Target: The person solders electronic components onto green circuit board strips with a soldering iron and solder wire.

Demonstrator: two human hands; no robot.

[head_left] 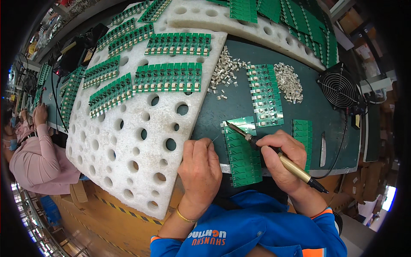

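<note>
My right hand grips a soldering iron with a gold-coloured handle. Its tip rests at the upper left end of a green circuit board panel, by a small white connector. The panel lies at the table's near edge, its front part jutting past it. Left of this panel, my left hand is closed in a pinch on a thin solder wire, which points toward the iron's tip. Just beyond lies another panel fitted with parts and white connectors.
Loose white connectors and a second pile flank the fitted panel. Left stands a white foam board with holes, bearing several panels. A black fan, a flat blade and a bare panel lie right. A co-worker sits far left.
</note>
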